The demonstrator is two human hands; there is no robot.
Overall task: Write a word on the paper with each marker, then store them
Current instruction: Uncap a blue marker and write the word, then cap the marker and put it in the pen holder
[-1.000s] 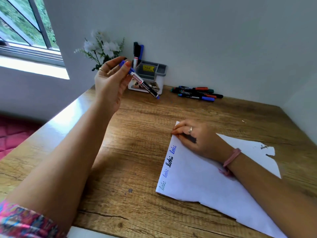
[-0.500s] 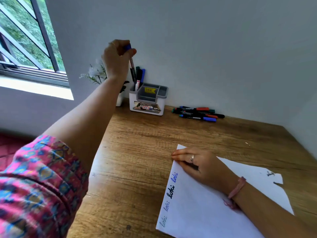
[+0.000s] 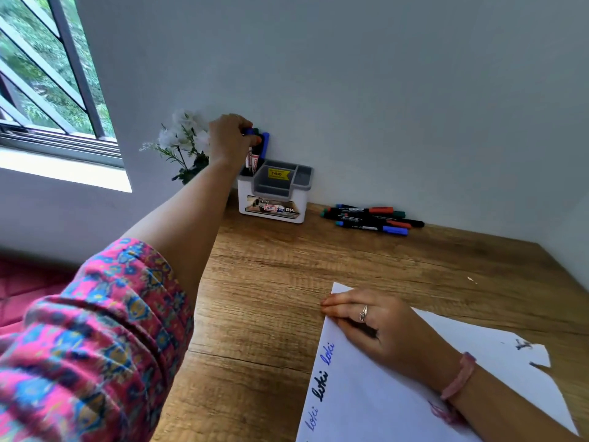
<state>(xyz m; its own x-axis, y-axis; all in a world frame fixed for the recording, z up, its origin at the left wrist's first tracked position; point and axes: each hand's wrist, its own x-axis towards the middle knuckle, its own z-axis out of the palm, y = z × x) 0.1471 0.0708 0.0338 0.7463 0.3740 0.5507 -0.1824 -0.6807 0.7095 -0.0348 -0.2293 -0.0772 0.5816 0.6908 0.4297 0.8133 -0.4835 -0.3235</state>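
Storing a used marker | left hand (image 3: pixel 230 139) grips blue-capped marker (image 3: pixel 250 133) in organizer (image 3: pixel 273 193), far left of bench (image 3: pixel 287 266) | right hand (image 3: pixel 379 327) flat, fingers straight, on paper (image 3: pixel 382 409) | next: let go, fetch from marker pile (image 3: pixel 373 218)

We sit at a wooden table (image 3: pixel 287 282) pushed into the corner of pale grey walls (image 3: pixel 382 74). At left, a barred window (image 3: pixel 47 74) admits daylight over greenery; below lies what may be red flooring (image 3: pixel 25 288).

Organizer (image 3: pixel 274 199): upper centre of frame, on tabletop (image 3: pixel 271 282) against wall.
Loose markers (image 3: pixel 373 220): right of organizer.
Flowers (image 3: pixel 183 138): left of organizer.
Paper (image 3: pixel 382 403): lower right.
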